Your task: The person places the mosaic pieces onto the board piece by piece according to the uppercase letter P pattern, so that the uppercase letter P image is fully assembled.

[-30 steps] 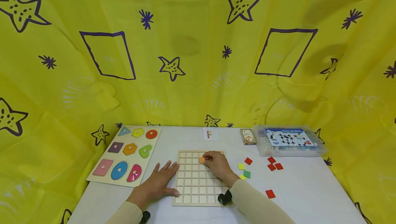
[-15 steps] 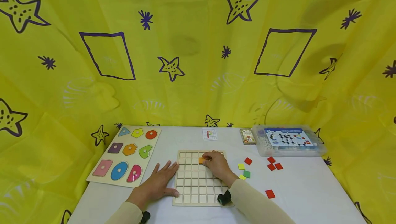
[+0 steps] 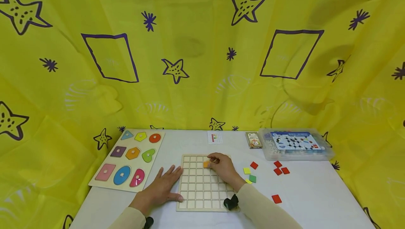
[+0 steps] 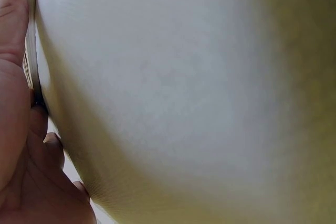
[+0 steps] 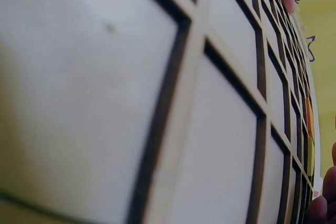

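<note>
A pale wooden grid board [image 3: 199, 195] lies flat at the front middle of the table. My left hand [image 3: 162, 187] rests with its fingers spread, fingertips and thumb at the board's left edge. Over the board's upper right cells is my right hand [image 3: 223, 167], its thumb and index finger curled beside an orange square tile [image 3: 206, 164] in the second row. Whether they pinch anything is hidden in the head view. The right wrist view shows a yellow tile [image 5: 311, 156] next to the orange one, with fingers [image 5: 328, 195] close by. The palm covers several cells.
Loose red [image 3: 276, 199], yellow [image 3: 246, 170] and green tiles [image 3: 252, 178] lie right of the board. A shape puzzle board [image 3: 105, 162] is on the left. Behind stand a pattern card [image 3: 215, 137], a small box [image 3: 254, 140] and a clear plastic case [image 3: 269, 150].
My right hand's fingertips have shifted very slightly upward beside the orange tile. The left hand and the loose tiles stay where they were.
</note>
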The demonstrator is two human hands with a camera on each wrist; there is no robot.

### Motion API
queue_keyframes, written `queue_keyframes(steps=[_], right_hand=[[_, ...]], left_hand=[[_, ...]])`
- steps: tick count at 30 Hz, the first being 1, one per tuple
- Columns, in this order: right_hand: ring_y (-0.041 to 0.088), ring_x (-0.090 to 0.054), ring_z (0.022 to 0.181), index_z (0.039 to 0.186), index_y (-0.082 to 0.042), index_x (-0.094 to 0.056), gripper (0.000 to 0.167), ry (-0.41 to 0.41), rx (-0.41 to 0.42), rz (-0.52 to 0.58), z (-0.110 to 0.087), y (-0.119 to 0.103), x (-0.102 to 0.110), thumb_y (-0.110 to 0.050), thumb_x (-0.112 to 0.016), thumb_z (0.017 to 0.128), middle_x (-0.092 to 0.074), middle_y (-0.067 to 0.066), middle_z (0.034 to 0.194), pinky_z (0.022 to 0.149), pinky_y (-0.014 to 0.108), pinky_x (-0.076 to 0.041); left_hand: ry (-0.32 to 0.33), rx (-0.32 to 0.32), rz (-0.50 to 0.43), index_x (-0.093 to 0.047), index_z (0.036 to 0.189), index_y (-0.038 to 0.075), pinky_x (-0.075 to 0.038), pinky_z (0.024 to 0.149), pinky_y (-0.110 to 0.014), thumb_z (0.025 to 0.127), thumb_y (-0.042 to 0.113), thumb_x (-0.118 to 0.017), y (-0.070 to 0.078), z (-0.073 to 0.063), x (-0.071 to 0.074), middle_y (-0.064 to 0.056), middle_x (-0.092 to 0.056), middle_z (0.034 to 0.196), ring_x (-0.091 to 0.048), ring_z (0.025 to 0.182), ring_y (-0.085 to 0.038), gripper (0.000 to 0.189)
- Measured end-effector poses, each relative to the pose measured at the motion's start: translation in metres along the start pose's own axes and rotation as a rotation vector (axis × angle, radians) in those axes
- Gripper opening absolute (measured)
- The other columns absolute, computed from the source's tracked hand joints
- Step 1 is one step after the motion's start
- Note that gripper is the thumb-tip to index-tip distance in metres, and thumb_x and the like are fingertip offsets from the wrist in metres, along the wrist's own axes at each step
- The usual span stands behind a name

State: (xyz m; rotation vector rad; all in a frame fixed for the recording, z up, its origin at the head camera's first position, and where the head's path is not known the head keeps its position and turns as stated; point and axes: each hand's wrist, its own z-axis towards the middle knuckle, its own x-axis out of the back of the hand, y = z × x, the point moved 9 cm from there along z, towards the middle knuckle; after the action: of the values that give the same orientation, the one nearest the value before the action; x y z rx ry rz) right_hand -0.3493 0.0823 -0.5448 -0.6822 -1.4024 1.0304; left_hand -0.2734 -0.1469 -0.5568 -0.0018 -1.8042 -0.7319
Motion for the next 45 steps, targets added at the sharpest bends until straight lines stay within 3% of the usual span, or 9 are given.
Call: queue_keyframes(steps=[7,13,20,29,39,45], right_hand=[[0.016,-0.054,0.085,0.117,-0.004,-0.076,0.023,0.013,-0.016,0.053,-0.002,-0.002,0.007,-0.004,-0.076,0.095,-0.071,0.007,0.102,0.072,0.024,-0.048],[0.017,-0.056,0.088,0.119,-0.004,-0.076,0.023,0.023,-0.028,0.076,-0.005,-0.006,0.017,-0.006,-0.075,0.096,-0.071,0.01,0.105,0.071,0.023,-0.049],[0.016,-0.058,0.089,0.119,-0.003,-0.076,0.023,0.051,-0.057,0.048,-0.015,-0.001,0.043,-0.006,-0.075,0.096,-0.07,0.003,0.101,0.069,0.023,-0.05],[0.015,-0.06,0.09,0.117,-0.005,-0.078,0.022,0.119,-0.102,-0.052,-0.029,0.021,0.087,-0.006,-0.076,0.095,-0.073,0.002,0.099,0.074,0.024,-0.051],[0.021,-0.062,0.101,0.128,-0.002,-0.072,0.03,0.108,-0.224,-0.035,-0.052,0.05,0.125,-0.009,-0.072,0.1,-0.071,0.009,0.114,0.079,0.017,-0.055],[0.021,-0.063,0.099,0.126,-0.002,-0.073,0.028,0.125,-0.242,-0.09,-0.064,0.059,0.142,-0.009,-0.072,0.099,-0.073,0.009,0.111,0.079,0.018,-0.054]], left_hand=[[0.006,-0.017,-0.008,-0.033,0.166,0.011,-0.003,0.129,-0.07,0.081,0.062,-0.08,0.0,0.001,-0.002,-0.009,-0.032,0.173,-0.018,0.163,-0.039,0.109],[0.011,-0.015,-0.068,-0.034,0.165,0.01,0.0,0.129,-0.07,0.08,0.059,-0.083,-0.003,0.002,-0.002,-0.01,-0.033,0.173,-0.017,0.163,-0.04,0.109],[0.016,-0.009,-0.131,-0.035,0.165,0.009,0.004,0.128,-0.07,0.081,0.055,-0.085,-0.006,0.003,-0.002,-0.012,-0.033,0.172,-0.016,0.163,-0.041,0.108],[0.021,-0.015,-0.134,-0.035,0.165,0.008,0.005,0.128,-0.07,0.081,0.053,-0.085,-0.005,0.003,-0.001,-0.013,-0.033,0.172,-0.016,0.163,-0.042,0.107],[0.027,-0.029,-0.11,-0.035,0.164,0.007,0.003,0.128,-0.071,0.082,0.053,-0.085,-0.006,0.004,-0.002,-0.014,-0.033,0.172,-0.016,0.162,-0.043,0.107],[0.026,-0.026,-0.111,-0.036,0.164,0.007,0.003,0.128,-0.071,0.081,0.053,-0.085,-0.006,0.004,-0.002,-0.014,-0.034,0.172,-0.017,0.162,-0.043,0.107]])
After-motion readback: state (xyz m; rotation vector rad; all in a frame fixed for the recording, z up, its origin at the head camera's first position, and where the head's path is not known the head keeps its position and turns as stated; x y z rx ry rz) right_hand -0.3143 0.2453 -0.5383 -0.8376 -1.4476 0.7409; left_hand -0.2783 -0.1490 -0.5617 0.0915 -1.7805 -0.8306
